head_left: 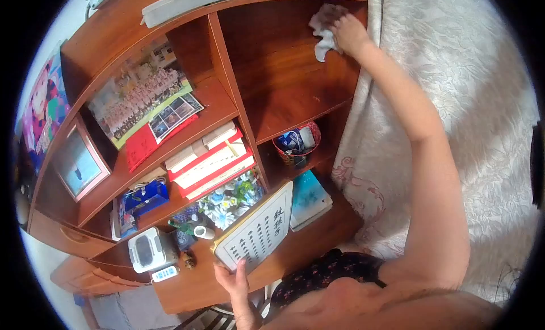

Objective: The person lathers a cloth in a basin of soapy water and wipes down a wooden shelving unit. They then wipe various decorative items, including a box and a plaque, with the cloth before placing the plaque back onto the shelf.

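My right hand (348, 34) is closed on a crumpled grey-and-white cloth (326, 32), held against the back of the upper right compartment of the wooden shelf (284, 74). Lower down, my left hand (234, 280) grips the bottom corner of a framed plaque (258, 233) with a gold edge and dark characters on white. The plaque is tilted in front of the desk, with my thumb on its face. Behind it are white and blue flowers (222, 208) and a turquoise book (309, 196).
A red patterned basket (297, 145) with small items stands under the upper compartment. Books (210, 162), a group photo (142, 94) and a pink frame (79, 162) fill the left shelves. A clear-lidded box (149, 250) sits on the desk; a curtain (465, 63) hangs right.
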`<state>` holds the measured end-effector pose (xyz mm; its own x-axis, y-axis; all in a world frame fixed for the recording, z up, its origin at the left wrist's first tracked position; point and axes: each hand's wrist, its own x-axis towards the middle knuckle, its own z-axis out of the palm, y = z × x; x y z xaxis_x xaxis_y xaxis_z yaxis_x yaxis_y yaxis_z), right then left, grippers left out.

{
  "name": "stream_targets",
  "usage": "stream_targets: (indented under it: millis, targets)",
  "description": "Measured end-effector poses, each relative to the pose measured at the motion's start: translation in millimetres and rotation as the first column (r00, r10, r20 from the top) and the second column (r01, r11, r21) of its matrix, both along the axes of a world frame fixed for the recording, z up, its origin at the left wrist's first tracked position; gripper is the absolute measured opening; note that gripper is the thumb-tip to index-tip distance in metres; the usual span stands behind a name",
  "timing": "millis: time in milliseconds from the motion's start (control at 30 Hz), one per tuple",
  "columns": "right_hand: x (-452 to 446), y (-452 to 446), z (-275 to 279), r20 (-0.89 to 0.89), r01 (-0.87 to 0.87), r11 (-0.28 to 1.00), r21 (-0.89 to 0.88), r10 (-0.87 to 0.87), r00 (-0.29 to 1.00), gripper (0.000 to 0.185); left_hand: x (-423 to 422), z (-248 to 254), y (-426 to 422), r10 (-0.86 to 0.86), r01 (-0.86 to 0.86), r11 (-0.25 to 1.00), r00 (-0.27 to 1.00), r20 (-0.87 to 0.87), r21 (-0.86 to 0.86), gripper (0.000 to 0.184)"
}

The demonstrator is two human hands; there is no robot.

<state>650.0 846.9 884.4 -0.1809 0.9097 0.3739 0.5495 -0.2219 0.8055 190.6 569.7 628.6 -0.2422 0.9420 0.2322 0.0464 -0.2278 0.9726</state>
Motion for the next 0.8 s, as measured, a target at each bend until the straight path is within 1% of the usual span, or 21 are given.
stream_targets:
  millis: [33, 67, 100, 133, 167, 200, 233, 267, 300, 333, 367, 400, 433, 500, 533, 567, 600, 633, 700, 733, 800]
  targets:
    - [-11, -8, 20, -0.109, 0.128, 0.991, -0.027, -0.13, 0.985, 0.032, -1, -3, 1, -0.001, -0.001, 0.999, 0.999, -0.05, -0.039, 0.033]
    - [-16, -11, 29, -0.212, 0.251, 0.966, -0.066, -0.259, 0.942, 0.029, -1, -5, 3, -0.004, 0.002, 0.999, 0.999, -0.052, -0.043, 0.033]
    - [5, -12, 26, -0.129, 0.008, 0.99, 0.138, 0.01, 0.992, 0.024, 0, -8, 4, 0.0, 0.0, 1.0, 0.995, -0.102, -0.003, 0.032]
    - [18, -4, 18, 0.011, -0.139, 0.961, 0.24, 0.14, 0.99, 0.024, 2, -10, 6, 0.006, 0.0, 0.999, 0.989, -0.151, 0.04, 0.032]
    - [28, -2, 11, 0.162, -0.284, 0.906, 0.312, 0.244, 0.956, 0.024, 5, -10, 7, -0.006, 0.012, 0.999, 0.989, -0.148, 0.035, 0.032]
    - [15, -7, 8, 0.095, -0.083, 0.977, 0.196, 0.065, 0.993, 0.028, 7, -8, 8, -0.04, 0.039, 0.999, 0.995, -0.091, -0.008, 0.03]
    - [0, -12, 2, 0.048, 0.117, 0.991, 0.067, -0.12, 0.992, 0.033, 7, -6, 9, -0.066, 0.065, 0.997, 0.997, -0.034, -0.046, 0.029]
    - [-2, -15, -19, 0.219, 0.089, 0.995, 0.042, -0.097, 0.971, 0.042, 8, -6, 10, -0.063, 0.059, 0.997, 0.996, -0.063, -0.058, 0.028]
    - [-9, -21, -37, 0.057, 0.012, 0.999, -0.053, -0.009, 0.998, 0.045, 9, -5, 10, -0.068, 0.064, 0.996, 0.996, -0.065, -0.056, 0.028]
    - [-6, -22, -64, -0.205, -0.05, 0.995, -0.081, 0.032, 0.978, 0.043, 12, -3, 10, -0.069, 0.067, 0.997, 0.995, -0.067, -0.024, 0.027]
    - [-9, -34, -74, 0.002, 0.027, 0.941, -0.337, -0.028, 1.0, 0.042, 13, -2, 10, -0.068, 0.069, 0.998, 0.995, -0.068, 0.008, 0.027]
    - [10, -33, -103, -0.018, -0.109, 0.958, -0.264, 0.108, 0.994, 0.043, 9, -5, 11, -0.07, 0.074, 0.997, 0.99, -0.12, 0.028, 0.028]
    - [11, -43, -102, -0.013, -0.106, 0.96, -0.261, 0.107, 0.994, 0.043, 9, -3, 11, -0.071, 0.075, 0.997, 0.991, -0.116, 0.033, 0.028]
    - [6, -63, -94, -0.052, -0.095, 0.942, -0.32, 0.083, 0.995, 0.046, 7, 1, 11, -0.08, 0.083, 0.996, 0.99, -0.116, 0.02, 0.027]
    - [9, -66, -87, -0.079, -0.069, 0.954, -0.291, 0.048, 0.996, 0.05, 6, 0, 11, -0.083, 0.086, 0.996, 0.99, -0.114, 0.021, 0.027]
    - [7, -70, -71, -0.077, -0.065, 0.955, -0.291, 0.044, 0.996, 0.05, 5, -2, 13, -0.096, 0.109, 0.991, 0.986, -0.139, 0.083, 0.028]
    - [2, -76, -49, -0.067, -0.076, 0.984, -0.16, 0.066, 0.996, 0.051, 5, -4, 14, -0.108, 0.132, 0.981, 0.981, -0.163, 0.143, 0.029]
    - [2, -80, -31, -0.055, -0.086, 0.996, -0.028, 0.084, 0.995, 0.053, 4, -7, 14, -0.114, 0.137, 0.981, 0.98, -0.161, 0.14, 0.029]
    - [14, -75, -2, 0.021, -0.143, 0.982, 0.124, 0.142, 0.99, 0.054, 1, -13, 14, -0.127, 0.152, 0.98, 0.974, -0.185, 0.126, 0.028]
    - [17, -74, 10, 0.021, -0.143, 0.982, 0.124, 0.141, 0.99, 0.054, 2, -14, 15, -0.127, 0.152, 0.98, 0.975, -0.185, 0.126, 0.028]
    - [13, -79, 29, 0.094, -0.052, 0.975, 0.214, 0.032, 0.995, 0.052, 5, -15, 14, -0.145, 0.155, 0.98, 0.986, -0.078, 0.127, 0.028]
